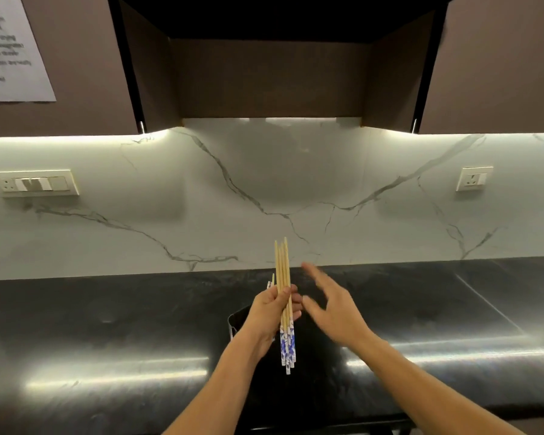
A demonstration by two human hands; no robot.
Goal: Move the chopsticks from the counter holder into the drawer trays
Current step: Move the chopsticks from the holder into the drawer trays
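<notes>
- The left hand [269,312], just below the middle of the frame, has its fingers [291,301] clamped round a bundle of chopsticks [284,277], held nearly upright above the bench [107,324].
- The chopsticks are slim, pale wooden sticks that taper to points at the top; their lower ends, below the hand, wear a blue-and-white patterned covering.
- The right hand [333,306] hangs just beside the bundle on its right, apart from it, fingers spread and holding nothing; it is blurred.
- Behind the left hand sits a dark holder [237,318] with a thin, shiny rim, mostly hidden by the wrist; a few more stick tips [272,281] poke up just left of the held bundle, and I cannot tell how many.
- The bench is dark, mottled stone, polished enough to throw long white streaks of light across the lower left and lower right.
- The wall [264,189] above it is smooth, pale marble-look panel with thin grey veins running diagonally.
- A cream switch plate [33,183] sits at mid left of the frame and a square cream socket [474,178] at mid right.
- Matt brown cabinets [270,76] fill the top, boxy and flat-faced, with a light strip glowing along the underside.
- A grey printed sheet [10,48] hangs at upper left, its text too blurred to read.
</notes>
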